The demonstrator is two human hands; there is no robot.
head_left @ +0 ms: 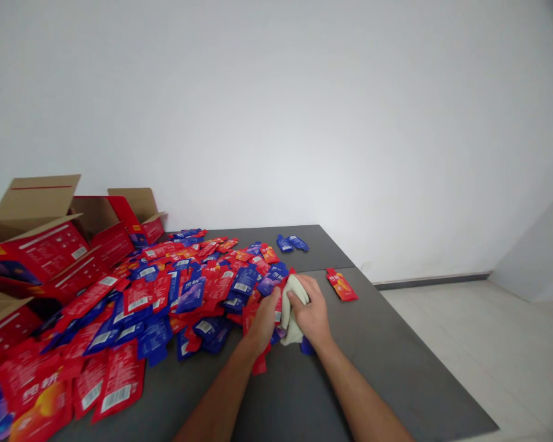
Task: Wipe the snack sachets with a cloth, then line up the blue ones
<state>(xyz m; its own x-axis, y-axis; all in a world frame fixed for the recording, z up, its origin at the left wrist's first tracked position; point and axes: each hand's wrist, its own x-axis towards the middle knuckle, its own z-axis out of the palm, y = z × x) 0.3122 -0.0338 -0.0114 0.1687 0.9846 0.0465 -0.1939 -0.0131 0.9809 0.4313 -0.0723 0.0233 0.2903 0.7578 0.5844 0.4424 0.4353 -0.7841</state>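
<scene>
My right hand point(313, 310) is wrapped round a folded off-white cloth point(291, 313), its thumb pressed on the near side. Close against the cloth, my left hand point(264, 320) is closed on a red pouch point(279, 306), most of which is hidden by the cloth and fingers. A bit of red shows above the cloth too. Below the right hand the corner of a blue pouch point(306, 347) pokes out on the table. Just left of my hands spreads a heap of flat red and blue spouted pouches point(191, 294).
Open red cardboard boxes point(50, 258) with brown flaps stand along the left. Two blue pouches point(292, 244) lie near the back of the dark grey table point(382, 368). A single red pouch point(341, 285) rests by its right edge. A white wall point(281, 123) rises behind.
</scene>
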